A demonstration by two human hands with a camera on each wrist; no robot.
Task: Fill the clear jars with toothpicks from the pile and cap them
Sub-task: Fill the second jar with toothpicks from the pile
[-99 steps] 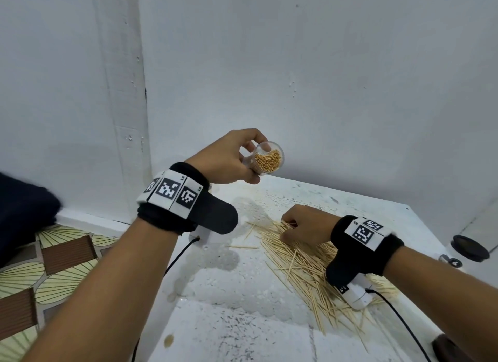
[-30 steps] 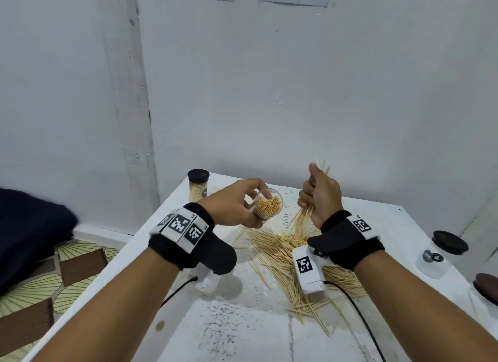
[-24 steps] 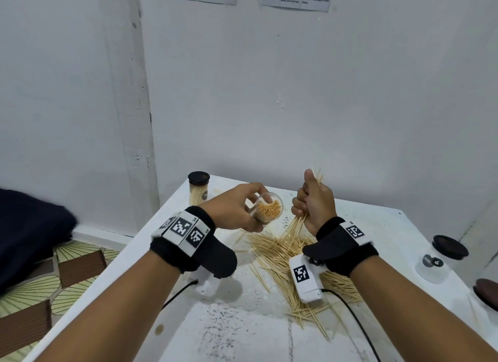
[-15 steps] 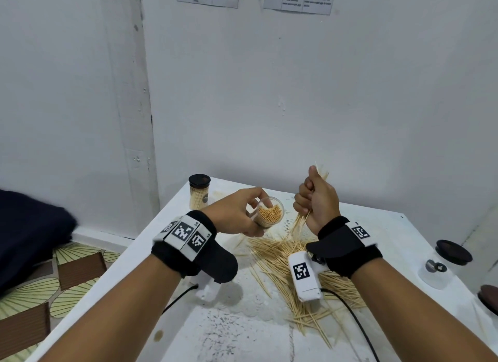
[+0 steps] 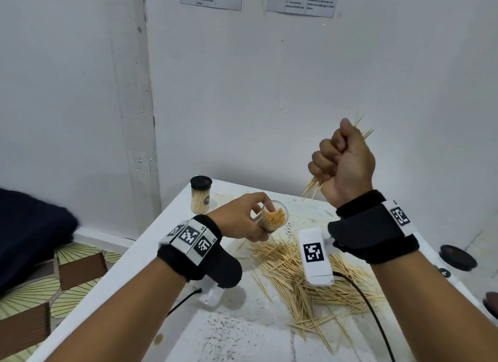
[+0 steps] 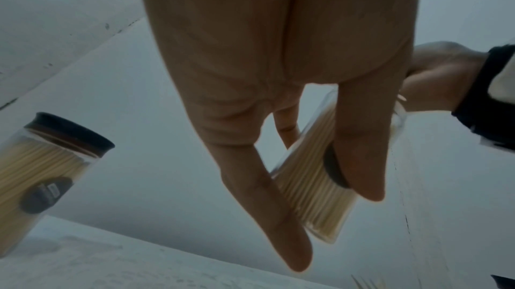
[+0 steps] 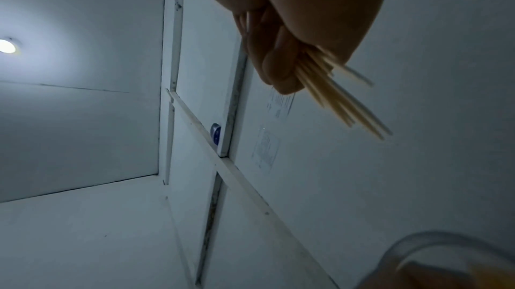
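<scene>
Wooden toothpicks (image 5: 312, 187) are bristling from the right hand (image 5: 343, 163), fisted tight around them; the left hand (image 5: 237, 218) is gripping the open, nearly full jar (image 5: 271, 219) above the pile (image 5: 301, 270); filling underway, next aligning the bundle over its mouth.

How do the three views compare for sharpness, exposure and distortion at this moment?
Head view: evenly lit and sharp; the open jar and toothpick pile read clearly, wide-angle bending at the edges. Left wrist view: dim, bluish, the left hand soft up close. Right wrist view: dark, a ceiling lamp glaring, the bundle of toothpicks in the right hand blurred.
</scene>
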